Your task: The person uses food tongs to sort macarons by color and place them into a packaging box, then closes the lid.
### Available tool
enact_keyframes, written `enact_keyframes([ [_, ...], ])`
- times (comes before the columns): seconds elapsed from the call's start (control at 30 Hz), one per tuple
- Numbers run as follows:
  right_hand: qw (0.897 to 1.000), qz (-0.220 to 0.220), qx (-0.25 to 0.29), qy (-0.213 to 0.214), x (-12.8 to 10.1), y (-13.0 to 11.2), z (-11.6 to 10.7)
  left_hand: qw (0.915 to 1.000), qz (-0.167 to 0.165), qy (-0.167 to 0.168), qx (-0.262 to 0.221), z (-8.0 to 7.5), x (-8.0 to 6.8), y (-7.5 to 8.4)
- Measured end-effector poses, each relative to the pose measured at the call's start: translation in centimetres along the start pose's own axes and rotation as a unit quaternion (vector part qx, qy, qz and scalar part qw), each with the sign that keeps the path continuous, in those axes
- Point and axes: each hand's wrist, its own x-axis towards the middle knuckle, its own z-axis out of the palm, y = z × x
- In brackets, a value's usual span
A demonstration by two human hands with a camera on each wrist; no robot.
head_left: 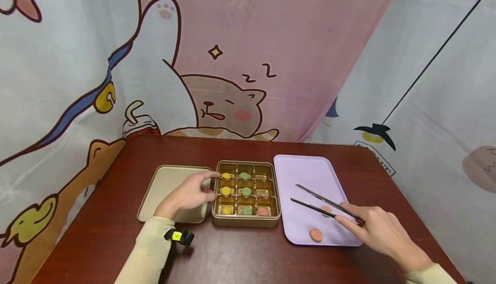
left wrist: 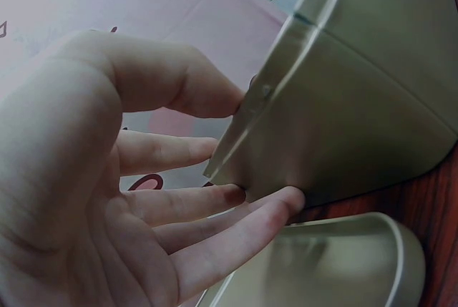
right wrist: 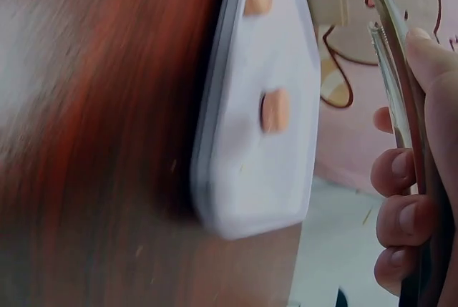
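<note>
My left hand [head_left: 193, 191] touches the left side of a gold tin box [head_left: 246, 221], thumb and fingertips at its rim and outer wall. Gold dividers split the box into compartments. Small round yellow cookies [head_left: 226, 191] sit in the left column, green cookies [head_left: 246, 191] in the middle one, and a pink cookie [head_left: 262, 211] in the front right compartment. My right hand [head_left: 381, 230] grips metal tongs [head_left: 315, 208] over the lilac tray [head_left: 300, 170], their tips apart with nothing between. Beneath and near them lie two pinkish-orange cookies [head_left: 316, 234] on the tray, one partly hidden by the tongs.
The gold lid [head_left: 170, 178] lies on the table left of the box, partly under my left hand. Box and tray stand close side by side on the dark red wooden table [head_left: 240, 258]. A cartoon-printed cloth [head_left: 310, 38] hangs behind the table.
</note>
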Motion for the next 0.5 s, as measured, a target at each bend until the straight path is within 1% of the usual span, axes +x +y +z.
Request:
enact_keyframes([
  [0.07, 1.0, 0.009, -0.009, -0.007, -0.4, 0.8, 0.0, 1.0, 0.003, 0.002, -0.002, 0.0, 0.0, -0.1],
  [0.23, 0.998, 0.04, -0.029, -0.044, -1.6, 2.6, -0.2, 1.0, 0.008, 0.003, -0.002, 0.1, 0.1, -0.1],
  [0.5, 0.992, 0.083, -0.037, -0.092, -3.4, 5.0, 0.0, 0.9999, 0.008, 0.002, 0.006, 0.0, 0.1, 0.0],
])
